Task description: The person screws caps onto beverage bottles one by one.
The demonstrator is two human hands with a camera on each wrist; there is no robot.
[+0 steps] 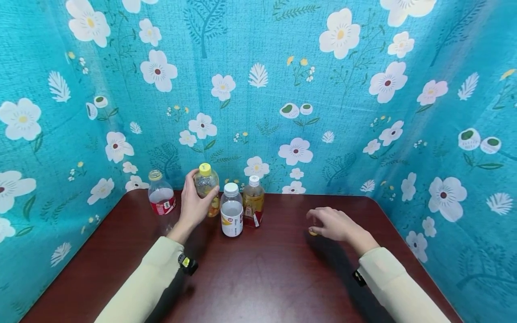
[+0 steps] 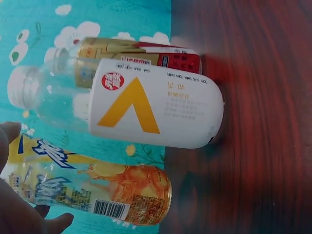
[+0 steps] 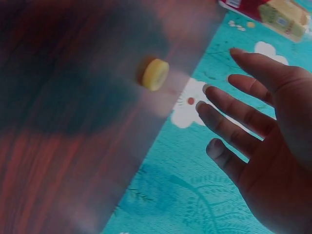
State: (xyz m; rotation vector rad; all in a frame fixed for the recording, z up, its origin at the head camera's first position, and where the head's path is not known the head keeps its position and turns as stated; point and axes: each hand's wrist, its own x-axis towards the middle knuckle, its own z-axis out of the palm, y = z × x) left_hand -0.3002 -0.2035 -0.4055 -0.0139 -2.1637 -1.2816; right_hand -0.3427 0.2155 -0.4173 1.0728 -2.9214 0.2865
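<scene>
My left hand (image 1: 194, 202) grips a clear plastic bottle with a yellow cap (image 1: 205, 169) and a fruit-patterned label (image 2: 131, 185). The bottle stands upright on the table. To its right is a bottle with a white label (image 1: 232, 220) and a white cap. Over the table's right side hovers my right hand (image 1: 333, 223), its fingers spread and apart from anything in the right wrist view. Below it on the table lies a small yellow bottle cap (image 3: 156, 74), partly hidden by the hand in the head view.
A bottle of amber drink (image 1: 253, 202) with a white cap stands behind the white-labelled one. Left of my left hand is a capless-looking bottle with a red label (image 1: 163, 206). A blue flowered curtain (image 1: 266, 134) encloses the dark wooden table (image 1: 262, 273).
</scene>
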